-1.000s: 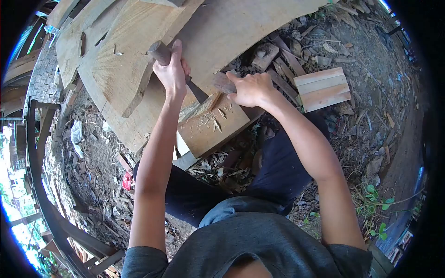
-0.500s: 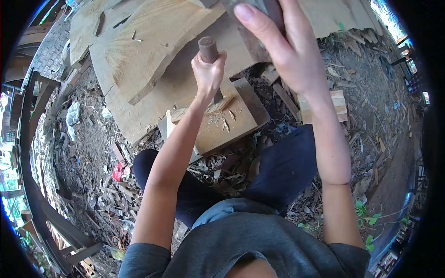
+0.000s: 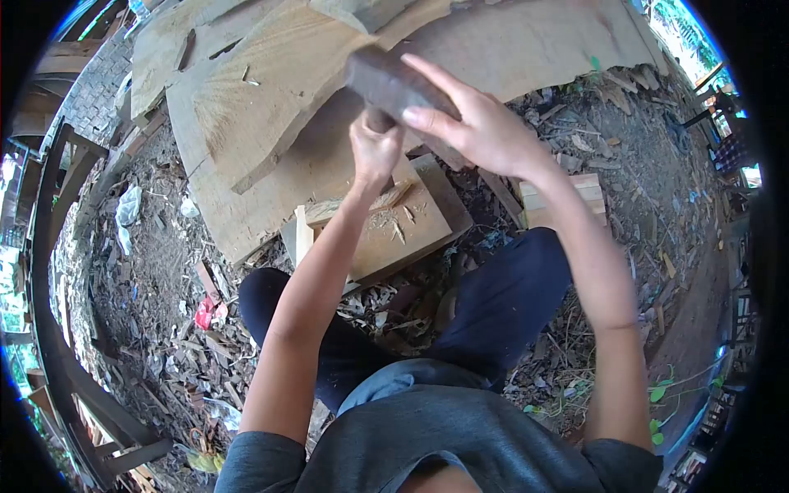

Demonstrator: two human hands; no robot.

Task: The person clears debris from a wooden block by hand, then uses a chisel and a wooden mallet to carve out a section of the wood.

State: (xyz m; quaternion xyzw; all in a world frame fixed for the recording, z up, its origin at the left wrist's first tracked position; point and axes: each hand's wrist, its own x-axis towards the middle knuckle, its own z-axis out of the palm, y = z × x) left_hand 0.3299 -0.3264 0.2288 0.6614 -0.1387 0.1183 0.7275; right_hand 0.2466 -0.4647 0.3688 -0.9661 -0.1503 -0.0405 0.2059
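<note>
My left hand (image 3: 376, 152) is wrapped round the handle of an upright chisel (image 3: 380, 120). The chisel's lower end meets a carved wood piece (image 3: 398, 195) lying on a wooden block (image 3: 419, 215). Over the top of the chisel, my right hand (image 3: 468, 123) holds a dark, blocky wooden mallet (image 3: 394, 82), blurred by motion, its head at the chisel's top. Whether they touch is hard to tell. Small chips (image 3: 399, 231) lie on the block near the wood piece.
Large wooden slabs (image 3: 263, 90) spread beyond the block. A small pale wood block (image 3: 579, 197) sits to the right. Wood scraps, a red wrapper (image 3: 204, 314) and white plastic (image 3: 128, 207) litter the ground. A curved dark frame (image 3: 51, 271) stands at far left.
My right hand has swung down and left with the mallet, from above right to the chisel's top. My left hand still grips the chisel in nearly the same place.
</note>
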